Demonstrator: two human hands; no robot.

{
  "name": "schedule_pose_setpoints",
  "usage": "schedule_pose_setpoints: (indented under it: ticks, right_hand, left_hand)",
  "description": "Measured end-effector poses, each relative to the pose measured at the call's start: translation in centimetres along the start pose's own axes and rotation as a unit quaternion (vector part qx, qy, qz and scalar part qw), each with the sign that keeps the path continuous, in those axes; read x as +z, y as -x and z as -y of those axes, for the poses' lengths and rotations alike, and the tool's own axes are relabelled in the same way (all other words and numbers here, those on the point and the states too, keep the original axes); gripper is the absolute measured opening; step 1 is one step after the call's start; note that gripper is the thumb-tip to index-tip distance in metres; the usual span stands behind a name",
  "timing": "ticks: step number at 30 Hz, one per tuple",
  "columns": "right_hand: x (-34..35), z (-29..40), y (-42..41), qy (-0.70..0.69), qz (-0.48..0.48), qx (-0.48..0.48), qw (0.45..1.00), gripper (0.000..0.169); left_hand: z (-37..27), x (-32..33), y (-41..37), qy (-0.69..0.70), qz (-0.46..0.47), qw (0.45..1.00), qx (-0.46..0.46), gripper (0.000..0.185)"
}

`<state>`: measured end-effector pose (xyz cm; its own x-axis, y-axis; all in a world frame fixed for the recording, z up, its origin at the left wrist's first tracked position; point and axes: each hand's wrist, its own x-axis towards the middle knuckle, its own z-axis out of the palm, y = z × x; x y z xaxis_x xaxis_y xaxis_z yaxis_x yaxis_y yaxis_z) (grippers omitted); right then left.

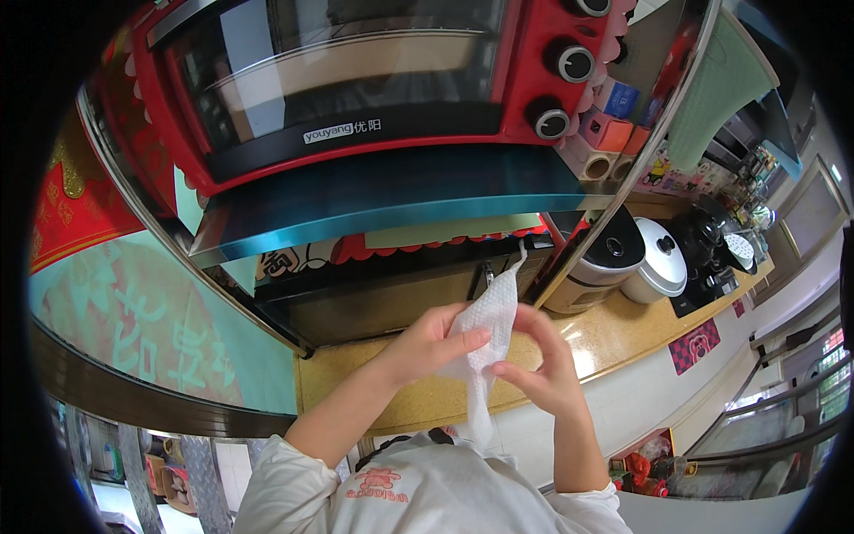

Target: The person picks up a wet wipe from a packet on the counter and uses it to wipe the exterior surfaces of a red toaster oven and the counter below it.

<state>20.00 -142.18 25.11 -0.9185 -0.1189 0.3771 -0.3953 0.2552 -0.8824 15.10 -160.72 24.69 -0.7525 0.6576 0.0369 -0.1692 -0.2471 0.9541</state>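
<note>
A white, dimpled disposable cloth (pixel 492 310) hangs in the air before my chest, over the front of a yellow countertop (pixel 427 402). Its twisted upper end reaches up toward the microwave on the counter, and a narrow tail falls toward my shirt. My left hand (pixel 444 340) pinches its middle, thumb across the front and fingers hidden behind. On the other side, my right hand (pixel 548 357) curves around the cloth's right edge. Its thumb tip touches the fabric, while the fingertips are hidden behind it.
A red toaster oven (pixel 220 175) stands on a metal rack shelf (pixel 400 183). Below it sits a dark microwave oven (pixel 373 310). To the right are a rice cooker (pixel 604 260), a white lidded pot (pixel 657 260) and a black stove (pixel 707 294). A green-covered table (pixel 260 360) lies left.
</note>
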Motion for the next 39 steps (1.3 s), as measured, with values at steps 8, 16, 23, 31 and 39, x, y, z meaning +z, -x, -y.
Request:
schedule_pose_setpoints:
  ticks: [8,16,23,31,39]
  right_hand:
    - [-5.2,-1.2,0.2,-0.428,-0.147,0.300,0.840,0.029]
    - [-7.5,3.8,-7.7,0.258,-0.386,-0.210,0.861,0.032]
    - [-3.7,1.9,-12.8,0.508,-0.164,-0.196,0.823,0.015]
    - [0.4,3.6,-14.0,0.537,-0.151,-0.119,0.821,0.022]
    - [8.9,5.9,-15.9,0.460,-0.103,-0.221,0.853,0.018]
  left_hand:
    - [0.2,0.0,-1.3,0.022,-0.084,0.996,0.026,0.017]
    - [-1.6,0.1,-0.1,-0.211,-0.194,0.928,0.239,0.008]
    - [-2.8,-1.3,1.8,-0.295,-0.240,0.878,0.291,0.008]
    - [-3.1,-4.1,3.5,-0.295,-0.293,0.848,0.330,0.007]
    - [-3.6,-5.9,5.8,-0.293,-0.337,0.829,0.336,0.007]
